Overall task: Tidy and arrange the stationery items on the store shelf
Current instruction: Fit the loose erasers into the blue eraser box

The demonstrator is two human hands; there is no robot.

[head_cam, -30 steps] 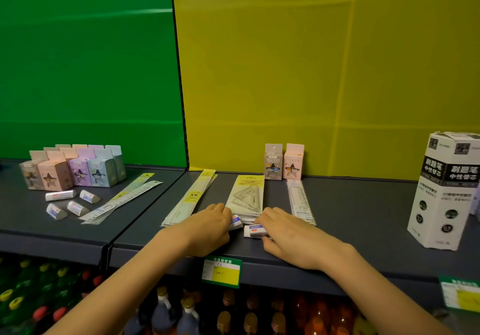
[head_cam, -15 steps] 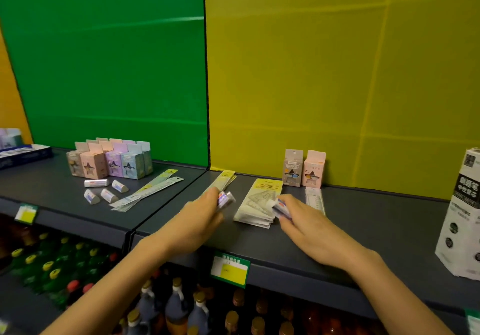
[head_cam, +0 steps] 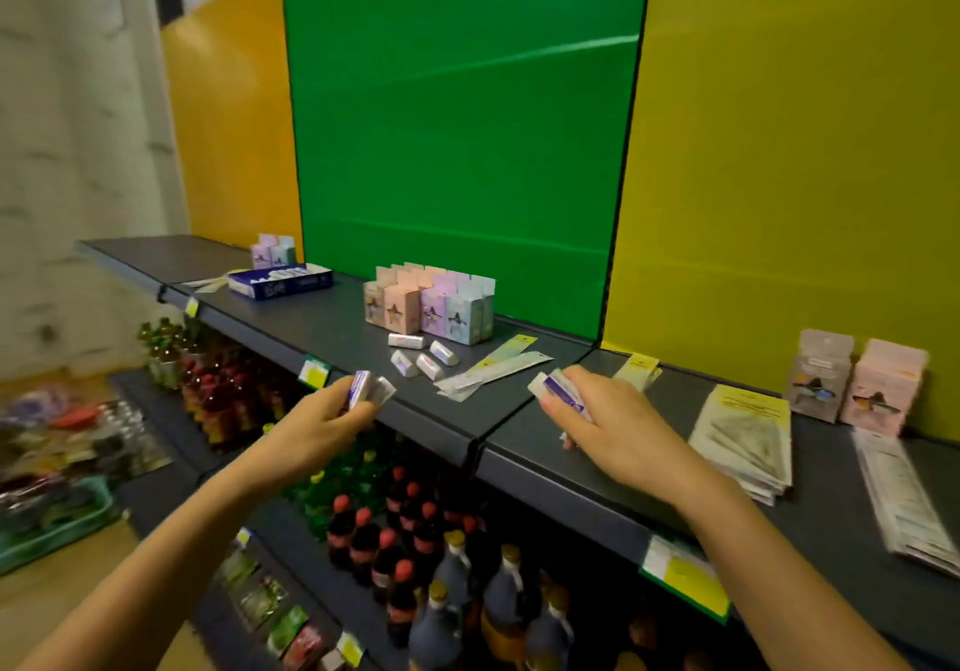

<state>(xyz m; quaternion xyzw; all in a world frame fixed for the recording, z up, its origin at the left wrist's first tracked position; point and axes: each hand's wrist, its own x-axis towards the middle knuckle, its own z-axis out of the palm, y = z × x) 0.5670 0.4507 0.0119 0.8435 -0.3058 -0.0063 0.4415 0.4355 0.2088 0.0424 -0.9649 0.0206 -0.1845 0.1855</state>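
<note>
The left hand (head_cam: pixel 317 428) is clenched round an eraser (head_cam: pixel 366 388). Thumb and curled fingers pinch its lower end, and the white tip with its blue sleeve sticks up toward 1 o'clock. The hand hangs just in front of the front edge of the shelf (head_cam: pixel 337 327), apart from it.

The right hand (head_cam: pixel 618 423) grasps a second eraser (head_cam: pixel 558 389). The fingers are bent over it and its white end points out at 10 o'clock. This hand is over the shelf near the seam between two sections. Blur hides whether its lower fingers touch the board.

Between the hands, at 12 o'clock, four loose erasers (head_cam: pixel 423 358) lie on the shelf. The boxes (head_cam: pixel 431 301) stand just behind them and the ruler packs (head_cam: pixel 493 370) lie at their 3 o'clock. The set-square packs (head_cam: pixel 743 436) lie at 3 o'clock from the right hand.
</note>
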